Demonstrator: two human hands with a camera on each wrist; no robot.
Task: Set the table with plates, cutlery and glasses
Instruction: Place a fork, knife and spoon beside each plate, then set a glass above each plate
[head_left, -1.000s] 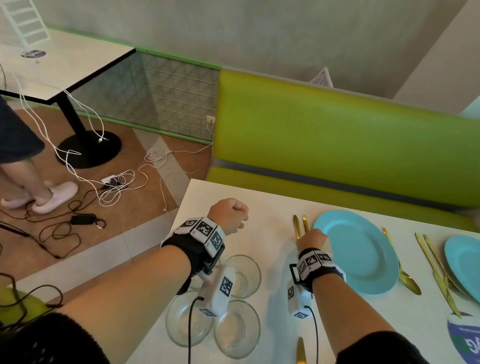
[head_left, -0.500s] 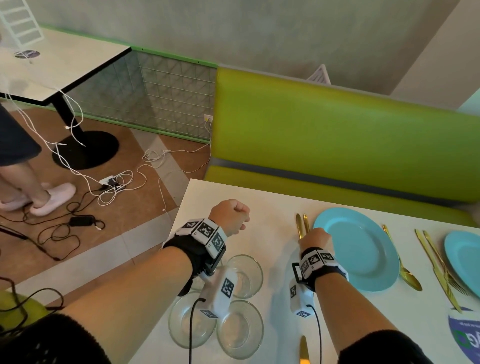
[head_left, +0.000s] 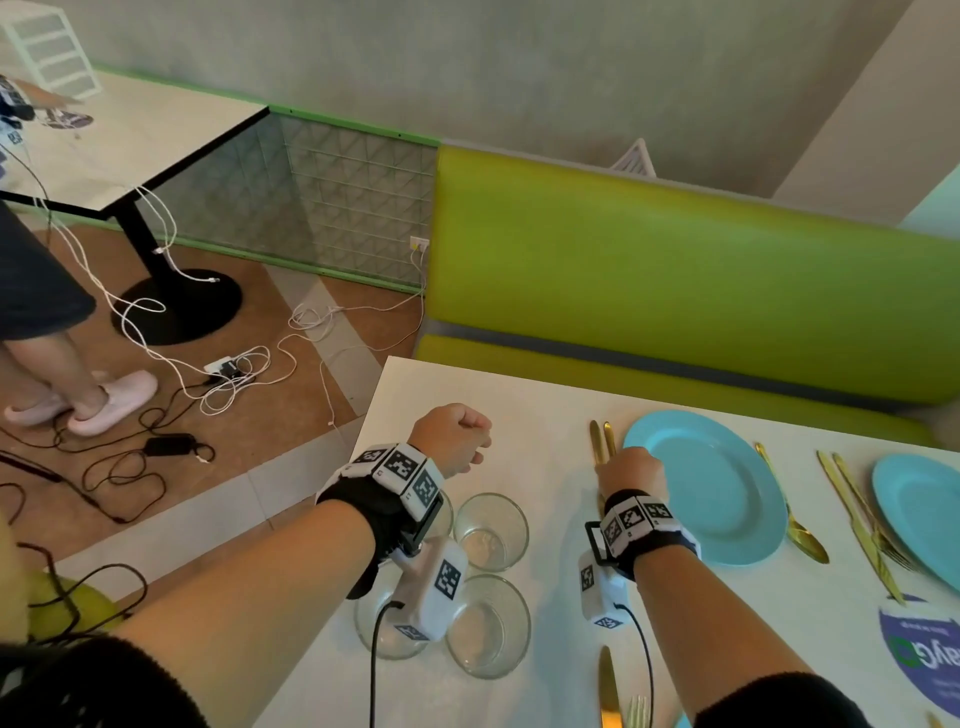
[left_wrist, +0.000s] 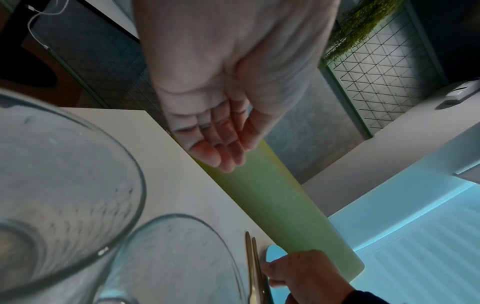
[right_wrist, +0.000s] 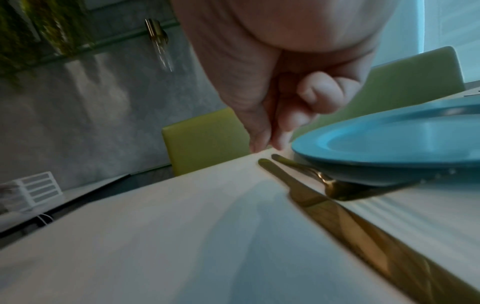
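Observation:
My right hand (head_left: 631, 470) hovers over a gold knife (right_wrist: 324, 207) and fork (right_wrist: 335, 189) lying side by side, left of a blue plate (head_left: 711, 483). Its fingers are curled, thumb and forefinger tips (right_wrist: 265, 144) together just above the handles, and they hold nothing. My left hand (head_left: 457, 436) hangs above the bare table beyond three empty glasses (head_left: 491, 530), fingers (left_wrist: 221, 148) loosely curled and empty. A gold spoon (head_left: 795, 519) lies right of the plate. Further right are another knife and fork (head_left: 857, 519) and a second blue plate (head_left: 919, 514).
A green bench (head_left: 675, 291) runs along the table's far edge. More gold cutlery (head_left: 608, 686) lies at the near edge. To the left stand another table (head_left: 156, 130), floor cables (head_left: 234, 374) and a person's legs (head_left: 78, 395).
Both hands stay almost where they were. Only the view has shifted slightly.

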